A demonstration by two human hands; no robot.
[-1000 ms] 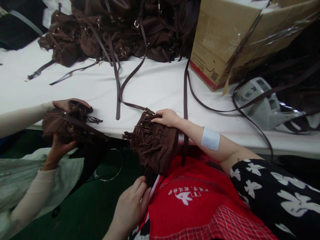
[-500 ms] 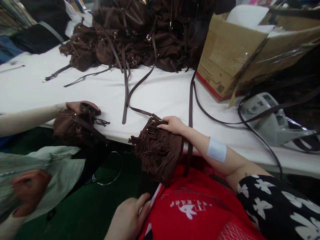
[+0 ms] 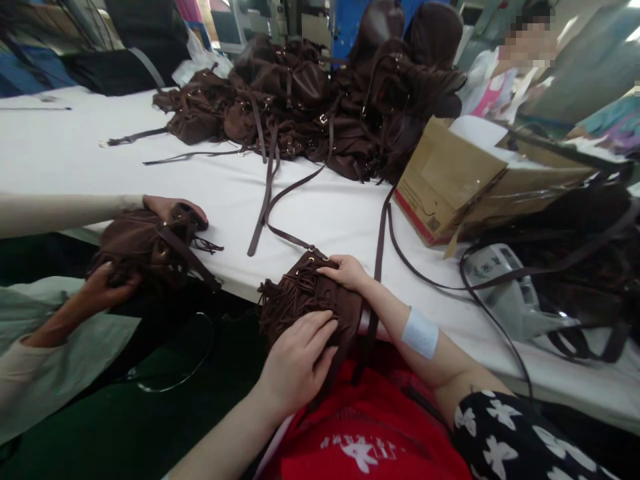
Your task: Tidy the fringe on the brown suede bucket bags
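Note:
A dark brown fringed bag (image 3: 345, 307) hangs over the front edge of the table, close to my body. My right hand (image 3: 349, 273) grips its upper edge near the gold eyelets, with the thumb on the front side. My left hand (image 3: 303, 353) rests on the fringe (image 3: 285, 307), its fingers extended across the strands and the thumb apart from them. From the bag's top a long thin strap (image 3: 290, 235) runs back over the white cloth. The underside of the bag is hidden by my hand and the red apron (image 3: 370, 433).
At left a co-worker's hands hold another brown bag (image 3: 135, 243). Brown bags (image 3: 310, 87) are piled at the back of the white table (image 3: 210, 193). A cardboard box (image 3: 440, 180) and a grey tape dispenser (image 3: 505, 280) stand at right, with straps trailing around them.
My left hand has risen from beside the apron onto the bag's fringe. My right hand keeps its hold. The co-worker's lower hand has moved up to their bag. The view has tilted upward.

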